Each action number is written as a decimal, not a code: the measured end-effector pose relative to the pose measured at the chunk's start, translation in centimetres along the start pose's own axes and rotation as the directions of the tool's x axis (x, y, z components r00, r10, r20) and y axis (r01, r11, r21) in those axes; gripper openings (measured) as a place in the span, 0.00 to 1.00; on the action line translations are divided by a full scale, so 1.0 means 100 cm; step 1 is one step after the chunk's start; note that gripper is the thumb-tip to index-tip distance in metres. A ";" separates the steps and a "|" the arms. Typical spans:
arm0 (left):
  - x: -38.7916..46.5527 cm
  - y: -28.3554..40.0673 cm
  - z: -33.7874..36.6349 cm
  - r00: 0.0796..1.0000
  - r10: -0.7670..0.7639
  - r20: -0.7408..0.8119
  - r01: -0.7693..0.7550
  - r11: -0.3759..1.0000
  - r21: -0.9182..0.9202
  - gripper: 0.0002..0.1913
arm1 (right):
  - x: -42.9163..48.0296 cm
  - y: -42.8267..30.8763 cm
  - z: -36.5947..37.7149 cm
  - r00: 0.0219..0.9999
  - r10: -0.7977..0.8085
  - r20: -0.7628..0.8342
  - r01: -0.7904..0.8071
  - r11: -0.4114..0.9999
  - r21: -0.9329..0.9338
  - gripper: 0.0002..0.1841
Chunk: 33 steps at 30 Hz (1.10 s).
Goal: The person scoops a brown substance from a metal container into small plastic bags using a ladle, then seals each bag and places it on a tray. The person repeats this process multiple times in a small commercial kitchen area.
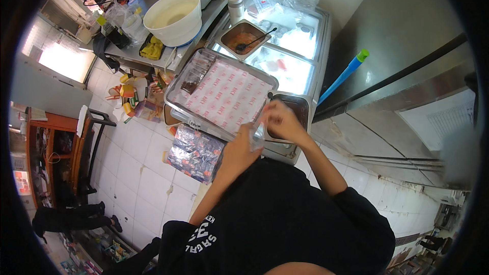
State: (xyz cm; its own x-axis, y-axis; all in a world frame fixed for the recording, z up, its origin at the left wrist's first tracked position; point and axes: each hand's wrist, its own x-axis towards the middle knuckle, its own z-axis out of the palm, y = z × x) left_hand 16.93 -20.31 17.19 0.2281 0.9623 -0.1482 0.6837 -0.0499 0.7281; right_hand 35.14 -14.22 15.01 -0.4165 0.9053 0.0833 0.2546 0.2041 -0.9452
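Note:
My left hand (241, 151) is closed around a small clear plastic cup or bag (257, 137) near the tray's front corner. Blurred, my right hand (282, 119) is bent at the opening of that clear plastic; whether its fingers grip anything cannot be told. Beneath and beside it stands a steel pan of dark sauce (300, 109) with a black handle at its rim. A metal tray (179, 103) lined with printed paper (229, 93) lies in front of me, with clear lidded containers (198, 69) holding dark sauce along its left side.
Behind the tray, a steel pan of orange-red food (244, 40) with a black spoon sits on a glass-topped freezer (323, 46). A white jar (235, 7) and a large white tub (174, 17) stand farther back. A foil-patterned box (195, 154) is at left; a person in dark clothes (72, 217) is beyond.

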 end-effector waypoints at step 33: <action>0.012 -0.058 -0.025 0.983 0.145 -0.115 -0.165 0.969 -0.183 0.36 | -0.147 0.124 -0.005 0.480 0.592 -0.648 0.075 0.708 0.702 0.08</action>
State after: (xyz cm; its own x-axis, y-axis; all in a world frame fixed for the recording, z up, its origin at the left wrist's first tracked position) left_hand 11.52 -18.17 14.50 0.2433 0.9692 0.0373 0.4979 -0.1577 0.8528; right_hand 44.83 -24.82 2.21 0.5158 0.7968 -0.3149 -0.4639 -0.0493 -0.8845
